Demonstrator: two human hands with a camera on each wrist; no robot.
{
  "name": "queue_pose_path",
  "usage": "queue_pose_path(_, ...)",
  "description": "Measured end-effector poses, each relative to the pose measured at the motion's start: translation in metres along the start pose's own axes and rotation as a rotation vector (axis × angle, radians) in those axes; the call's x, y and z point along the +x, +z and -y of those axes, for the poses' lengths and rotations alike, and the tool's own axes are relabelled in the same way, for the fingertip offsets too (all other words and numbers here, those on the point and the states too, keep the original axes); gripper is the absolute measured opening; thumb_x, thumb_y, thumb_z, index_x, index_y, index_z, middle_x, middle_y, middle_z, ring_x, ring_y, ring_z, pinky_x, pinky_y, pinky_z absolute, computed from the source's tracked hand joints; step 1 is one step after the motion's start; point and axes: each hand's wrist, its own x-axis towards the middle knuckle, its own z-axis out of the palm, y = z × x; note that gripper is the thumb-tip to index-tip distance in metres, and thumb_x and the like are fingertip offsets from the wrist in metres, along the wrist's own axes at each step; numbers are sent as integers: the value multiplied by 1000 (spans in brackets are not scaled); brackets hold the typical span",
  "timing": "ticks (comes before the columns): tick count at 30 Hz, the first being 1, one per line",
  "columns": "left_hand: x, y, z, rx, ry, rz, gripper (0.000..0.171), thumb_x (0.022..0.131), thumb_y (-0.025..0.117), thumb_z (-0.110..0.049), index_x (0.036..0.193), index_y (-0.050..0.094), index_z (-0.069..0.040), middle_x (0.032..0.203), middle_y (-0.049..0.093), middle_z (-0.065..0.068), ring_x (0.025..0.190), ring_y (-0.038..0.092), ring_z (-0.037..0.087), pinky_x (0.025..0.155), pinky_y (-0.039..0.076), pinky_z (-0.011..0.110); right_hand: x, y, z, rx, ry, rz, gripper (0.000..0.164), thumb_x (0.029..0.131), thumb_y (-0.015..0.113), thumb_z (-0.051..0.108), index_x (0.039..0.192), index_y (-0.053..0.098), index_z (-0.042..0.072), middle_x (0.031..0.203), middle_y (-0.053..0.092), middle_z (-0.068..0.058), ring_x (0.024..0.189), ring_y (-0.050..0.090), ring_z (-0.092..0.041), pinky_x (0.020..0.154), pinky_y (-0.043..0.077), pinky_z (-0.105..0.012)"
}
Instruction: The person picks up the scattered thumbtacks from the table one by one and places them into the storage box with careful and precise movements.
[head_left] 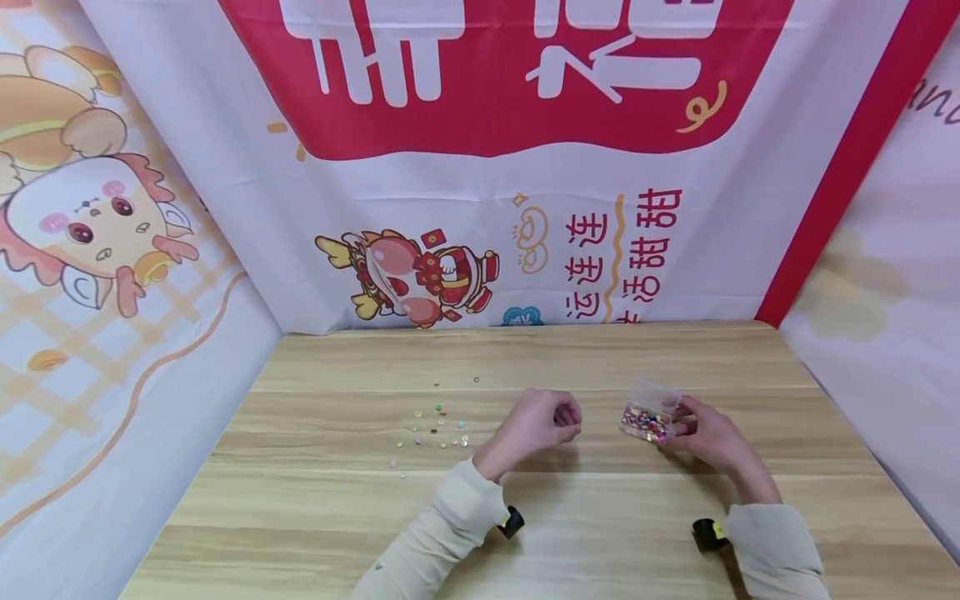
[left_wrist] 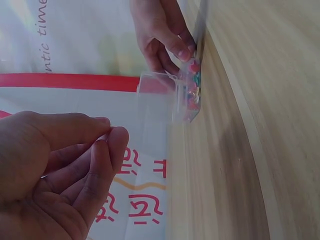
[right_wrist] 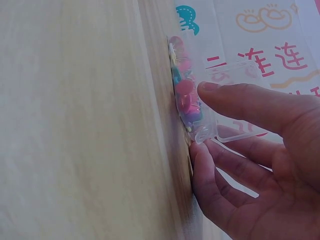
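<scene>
A small clear plastic box (head_left: 645, 422) with its lid (left_wrist: 157, 97) raised sits on the table at the right, filled with colourful beads (right_wrist: 185, 87). My right hand (head_left: 705, 433) holds its right side, thumb on one face and fingers round the near end. Left of the box, my left hand (head_left: 534, 422) hovers over the table. Its thumb and fingertips meet in a pinch in the left wrist view, and nothing shows between them. Several loose beads (head_left: 442, 422) lie scattered on the wood to the left of that hand.
The wooden table (head_left: 322, 517) ends at a printed cloth backdrop (head_left: 465, 183) behind, with cloth walls on both sides. A tiny ring (head_left: 476, 380) lies toward the back of the tabletop. Both wrists wear small black cameras (head_left: 512, 522) near the sleeves.
</scene>
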Motion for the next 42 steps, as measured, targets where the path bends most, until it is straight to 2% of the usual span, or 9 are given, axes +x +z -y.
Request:
queue_pose_path(5,8,5,-4,-6,8,12,6,85,74,-11,84,68,-11,77,69,-4,67,57,-3,64,48,10,-1,1,0,-17,-22,-10,66,81,78,17,134,45,-3,122,57,-26,100,59,-31,68,50,-32)
queue_pose_path(10,15,11,-5,1,12,15,7,85,75,-14,84,69,-12,77,69,-4,66,57,-3,63,48,10,-1,1,1,1,-23,-13,66,81,78,14,134,45,-4,116,59,-24,97,58,-29,65,51,-32)
queue_pose_path(16,22,17,-5,27,45,11,5,85,74,-12,83,70,-11,78,71,-3,65,58,-3,63,47,9,-2,1,3,-7,-50,-21,64,80,78,13,132,46,-6,111,59,-22,96,59,-28,66,50,-30)
queue_pose_path(23,31,23,-7,61,64,-4,7,86,71,-9,82,69,-14,77,70,-5,66,57,-3,65,46,9,-1,1,2,-18,-29,-28,63,81,78,15,133,46,-5,113,60,-21,98,59,-29,68,50,-30)
queue_pose_path(30,44,34,-14,73,62,34,7,84,74,-10,82,69,-14,78,70,-7,66,55,-4,64,44,7,-1,2,1,4,-21,-30,65,80,79,17,132,46,-4,116,60,-24,99,60,-31,67,52,-32)
queue_pose_path(42,66,49,-24,90,80,45,15,82,78,-16,76,65,-17,69,63,-12,61,53,-4,58,42,8,-1,1,2,-15,-45,-39,63,80,79,16,131,47,-3,116,61,-24,101,62,-33,72,50,-30)
